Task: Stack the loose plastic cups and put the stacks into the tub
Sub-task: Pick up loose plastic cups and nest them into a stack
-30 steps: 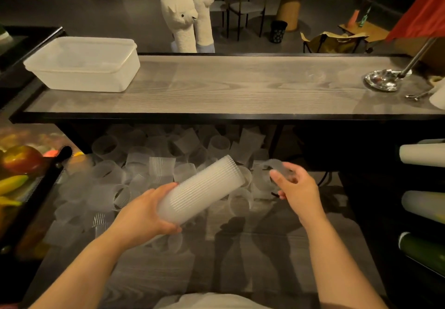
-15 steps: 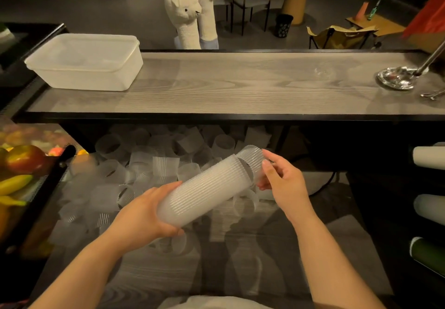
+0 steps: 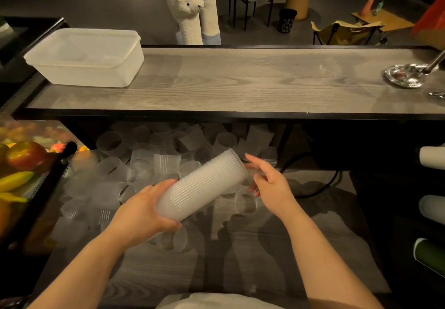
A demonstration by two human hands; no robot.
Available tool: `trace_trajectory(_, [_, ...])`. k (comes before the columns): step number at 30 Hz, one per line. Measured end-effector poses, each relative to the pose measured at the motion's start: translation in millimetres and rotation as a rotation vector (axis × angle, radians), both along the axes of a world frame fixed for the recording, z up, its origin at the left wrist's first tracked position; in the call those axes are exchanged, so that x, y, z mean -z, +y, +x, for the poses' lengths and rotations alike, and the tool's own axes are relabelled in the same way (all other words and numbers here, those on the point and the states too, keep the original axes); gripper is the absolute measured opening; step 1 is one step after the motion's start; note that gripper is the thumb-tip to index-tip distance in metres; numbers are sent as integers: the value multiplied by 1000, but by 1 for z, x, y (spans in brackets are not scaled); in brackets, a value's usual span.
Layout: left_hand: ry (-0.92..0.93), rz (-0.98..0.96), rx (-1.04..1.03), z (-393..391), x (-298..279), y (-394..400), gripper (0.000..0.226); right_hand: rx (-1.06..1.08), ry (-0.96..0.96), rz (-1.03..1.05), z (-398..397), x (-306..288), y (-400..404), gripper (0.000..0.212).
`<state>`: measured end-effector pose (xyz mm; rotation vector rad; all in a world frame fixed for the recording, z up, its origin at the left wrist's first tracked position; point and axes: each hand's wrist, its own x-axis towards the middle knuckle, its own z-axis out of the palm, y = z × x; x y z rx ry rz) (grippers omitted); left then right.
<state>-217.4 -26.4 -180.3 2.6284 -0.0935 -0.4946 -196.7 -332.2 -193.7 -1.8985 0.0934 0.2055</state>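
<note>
My left hand [image 3: 142, 212] grips the lower end of a long stack of ribbed translucent cups [image 3: 204, 183], held tilted with its open end up to the right. Just right of that open end, my right hand [image 3: 269, 183] has relaxed fingers and holds nothing. Several loose cups [image 3: 144, 162] lie scattered on the low surface beneath and behind the stack. The white plastic tub [image 3: 84, 60] sits on the left end of the raised wooden counter [image 3: 240, 85].
A dark tray of fruit [image 3: 21, 164] stands at the left edge. Rolled items [image 3: 431, 157] lie on shelves at the right. A metal dish [image 3: 407, 75] rests on the counter's right end. Two white alpaca figures [image 3: 192, 7] stand behind the counter.
My right hand brought a single cup to the stack's open end, pushed it on and let go. The stack stayed in my left hand.
</note>
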Motion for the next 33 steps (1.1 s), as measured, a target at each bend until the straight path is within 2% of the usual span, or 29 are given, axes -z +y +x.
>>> trace_trajectory(2, [-3, 44, 4, 0, 0, -1, 102, -9, 103, -169, 2, 12, 2, 40])
trace_trajectory(4, [-8, 148, 52, 0, 0, -1, 100, -132, 235, -411, 2, 25, 7, 38])
trace_trajectory(6, [21, 181, 73, -2, 3, 0, 99, -135, 309, -518, 3, 35, 13, 39])
trace_trajectory(9, [62, 123, 28, -3, 7, 3, 99, -47, 301, -496, 5, 41, 16, 23])
trace_trajectory(11, [62, 102, 5, -2, 8, 6, 99, -115, 286, -610, 7, 46, 14, 16])
trace_trajectory(16, [50, 84, -24, 3, 9, 10, 101, -370, 291, -878, 1, 67, 18, 37])
trace_trajectory(20, [50, 55, -31, 5, 13, 10, 102, -304, 208, -922, -3, 80, 16, 24])
trace_trajectory(24, [43, 36, -11, 2, 15, 13, 102, -91, 235, -766, 0, 74, 7, 16])
trace_trajectory(29, [37, 27, 23, -5, 14, 19, 103, 478, -9, -10, -10, 33, -10, 21])
trace_trajectory(31, [29, 18, 33, -7, 12, 21, 103, 562, -40, 284, -11, 22, -11, 18])
trace_trajectory(33, [20, 0, 44, -8, 9, 22, 101, 549, -52, 447, -9, 15, -7, 13])
